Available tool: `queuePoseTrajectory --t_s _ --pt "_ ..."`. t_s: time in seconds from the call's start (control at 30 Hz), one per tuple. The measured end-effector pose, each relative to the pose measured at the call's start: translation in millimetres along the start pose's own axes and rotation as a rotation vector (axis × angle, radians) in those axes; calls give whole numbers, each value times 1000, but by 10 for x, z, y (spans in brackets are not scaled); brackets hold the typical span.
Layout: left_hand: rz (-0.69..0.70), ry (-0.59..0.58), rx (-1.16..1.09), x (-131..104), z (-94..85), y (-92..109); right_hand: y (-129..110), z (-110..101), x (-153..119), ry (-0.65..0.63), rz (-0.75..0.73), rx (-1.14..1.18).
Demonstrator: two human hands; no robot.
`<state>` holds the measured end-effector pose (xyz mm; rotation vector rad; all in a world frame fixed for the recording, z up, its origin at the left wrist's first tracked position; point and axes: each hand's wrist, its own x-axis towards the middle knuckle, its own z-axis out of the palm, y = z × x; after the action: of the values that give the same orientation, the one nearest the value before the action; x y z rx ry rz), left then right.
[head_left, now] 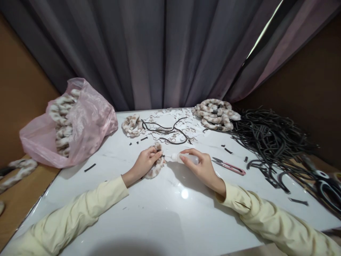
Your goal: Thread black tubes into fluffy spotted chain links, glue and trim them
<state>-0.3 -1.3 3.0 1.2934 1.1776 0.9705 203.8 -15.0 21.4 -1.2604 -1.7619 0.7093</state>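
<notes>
My left hand [145, 162] is closed on a fluffy white-and-brown ring [154, 172] near the middle of the white table. A small dark piece shows at the ring's right side, by my fingertips. My right hand [201, 168] grips a small translucent bottle [192, 158] lying sideways. The bottle's thin nozzle points left, and its tip is at the dark piece; whether they touch is too small to tell. Just right of my right hand lie pink-handled thread snips [231, 167].
A pink plastic bag [92, 131] of fluffy rings stands at the left. Behind my hands are another fluffy coil [132, 125], black cords [174, 131] and small rings. Fluffy strips [216, 113], a heap of black cords [274, 135] and scissors [329, 193] lie at the right.
</notes>
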Motion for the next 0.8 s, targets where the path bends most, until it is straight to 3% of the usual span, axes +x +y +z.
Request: queuePoseTrajectory --t_s 0.23,0.4,0.5,0.63,0.8 --pt "-8 4 0 9 -6 -18 13 -11 5 14 8 33" --pt "-33 -27 -142 8 -3 10 92 -34 56 117 177 314" --pt "-82 -58 -281 24 -16 26 110 -74 128 60 246 478" --pt "-145 -80 -400 49 -60 8 96 -171 237 -73 208 523" --pt "-178 -77 -462 45 -81 3 207 -322 394 -49 177 591"
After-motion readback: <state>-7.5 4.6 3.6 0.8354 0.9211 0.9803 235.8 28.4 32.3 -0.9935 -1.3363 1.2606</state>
